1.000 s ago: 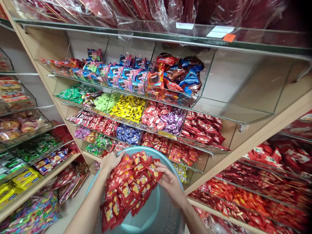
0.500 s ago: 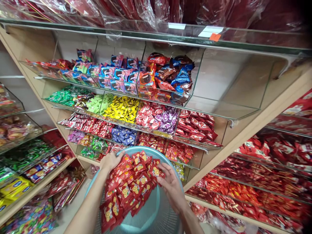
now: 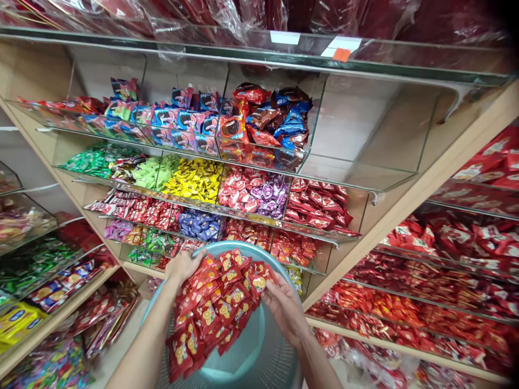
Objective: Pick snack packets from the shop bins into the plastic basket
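Observation:
Below the shelves is a round teal basket (image 3: 279,354), and a bunch of red candy packets (image 3: 217,302) with orange-slice pictures lies over its left part. My left hand (image 3: 184,266) is at the basket's upper left rim beside the bunch, with thumb and fingers apart; part of it is hidden by the packets and rim, so its hold cannot be made out. On the right, my right hand (image 3: 284,308) pinches one red packet (image 3: 261,278) at the bunch's edge between thumb and fingers.
Glass shelves (image 3: 259,216) ahead hold sorted sweets, among them yellow candies (image 3: 194,179), purple ones and blue-wrapped cookies (image 3: 178,119). More red packets (image 3: 438,281) fill a rack on the right. At left, another rack holds green and yellow packs (image 3: 18,324). Multicoloured candies (image 3: 57,359) lie at lower left.
My right hand has raised the pinched packet slightly and tilted it at the bunch's edge. The view has shifted a little, so the shelves appear further left.

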`<state>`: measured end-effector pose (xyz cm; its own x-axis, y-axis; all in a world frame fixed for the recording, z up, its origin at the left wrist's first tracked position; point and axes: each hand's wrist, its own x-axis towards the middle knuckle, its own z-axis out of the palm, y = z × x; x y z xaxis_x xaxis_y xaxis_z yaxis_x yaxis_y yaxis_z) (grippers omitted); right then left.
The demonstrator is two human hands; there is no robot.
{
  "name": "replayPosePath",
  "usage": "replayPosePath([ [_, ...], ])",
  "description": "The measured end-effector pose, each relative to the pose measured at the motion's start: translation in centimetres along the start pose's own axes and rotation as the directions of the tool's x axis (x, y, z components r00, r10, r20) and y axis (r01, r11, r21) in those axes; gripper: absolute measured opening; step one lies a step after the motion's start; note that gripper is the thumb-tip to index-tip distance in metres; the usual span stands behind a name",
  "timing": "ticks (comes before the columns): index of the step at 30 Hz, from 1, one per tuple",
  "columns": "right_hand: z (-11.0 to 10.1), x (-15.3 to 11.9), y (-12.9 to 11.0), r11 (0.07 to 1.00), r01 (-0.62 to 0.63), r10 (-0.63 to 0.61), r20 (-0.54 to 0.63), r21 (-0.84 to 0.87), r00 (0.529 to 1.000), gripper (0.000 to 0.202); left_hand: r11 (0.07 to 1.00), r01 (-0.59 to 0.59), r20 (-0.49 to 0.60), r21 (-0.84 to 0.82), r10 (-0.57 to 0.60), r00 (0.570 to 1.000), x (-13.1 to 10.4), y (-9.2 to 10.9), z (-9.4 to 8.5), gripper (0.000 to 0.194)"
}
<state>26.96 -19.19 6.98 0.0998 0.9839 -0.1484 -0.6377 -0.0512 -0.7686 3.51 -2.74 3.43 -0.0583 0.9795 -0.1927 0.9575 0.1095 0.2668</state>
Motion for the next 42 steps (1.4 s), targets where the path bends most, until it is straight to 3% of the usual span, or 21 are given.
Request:
replayPosePath([
  [5, -0.6, 0.5, 0.3, 0.999, -0.026, 0.026, -0.006, -0.028, 1.000, 0.030, 1.000, -0.009, 0.002, 0.009, 0.009, 1.000, 0.2, -0.1, 0.4, 0.072],
  [13, -3.4, 1.9, -1.2, 0.971, -0.229, 0.238, -0.146, 0.072, 0.960, 0.021, 1.000, 0.001, 0.000, -0.006, -0.001, 1.000, 0.6, -0.1, 0.7, 0.075],
  [16, -3.5, 2.2, -2.0, 0.980, -0.184, 0.176, -0.104, -0.076, 0.979, 0.026, 1.000, -0.011, 0.003, 0.004, 0.011, 1.000, 0.7, 0.0, 0.9, 0.076],
  [18, -3.6, 2.7, -1.9, 0.939, -0.061, 0.040, -0.069, -0.339, 0.997, 0.033, 1.000, -0.016, 0.006, 0.013, 0.016, 1.000, 0.7, 0.0, 0.9, 0.077],
  [20, -4.0, 3.4, -1.3, 0.736, 0.076, -0.118, -0.017, -0.672, 0.993, 0.041, 1.000, -0.011, 0.012, 0.015, 0.011, 1.000, 0.7, 0.1, 1.0, 0.077],
  [22, -4.5, 4.2, -0.6, 0.397, 0.145, -0.228, 0.056, -0.906, 0.972, 0.050, 1.000, -0.003, 0.016, 0.013, 0.003, 1.000, 0.7, 0.2, 1.0, 0.078],
  [25, -5.0, 5.2, 0.2, -0.050, 0.163, -0.240, 0.170, -0.985, 0.956, 0.058, 1.000, -0.004, 0.013, 0.011, 0.003, 1.000, 0.6, 0.2, 1.0, 0.078],
  [28, -4.3, 6.1, 0.6, -0.323, 0.170, -0.191, 0.240, -0.931, 0.952, 0.053, 1.000, -0.003, 0.006, 0.019, 0.003, 1.000, 0.6, -0.1, 1.1, 0.077],
  [31, -3.3, 7.2, 1.2, -0.477, 0.145, -0.169, 0.252, -0.867, 0.953, 0.049, 1.000, -0.011, 0.003, 0.023, 0.011, 1.000, 0.6, -0.3, 1.2, 0.074],
  [34, -2.8, 8.4, 2.2, -0.568, 0.113, -0.153, 0.240, -0.815, 0.959, 0.051, 1.000, -0.021, 0.004, 0.014, 0.021, 1.000, 0.4, -0.4, 1.1, 0.070],
  [42, -2.8, 9.7, 4.2, -0.633, 0.187, -0.064, 0.292, -0.751, 0.954, 0.051, 1.000, 0.029, 0.025, -0.010, -0.029, 0.999, -0.3, -1.2, 1.2, 0.068],
])
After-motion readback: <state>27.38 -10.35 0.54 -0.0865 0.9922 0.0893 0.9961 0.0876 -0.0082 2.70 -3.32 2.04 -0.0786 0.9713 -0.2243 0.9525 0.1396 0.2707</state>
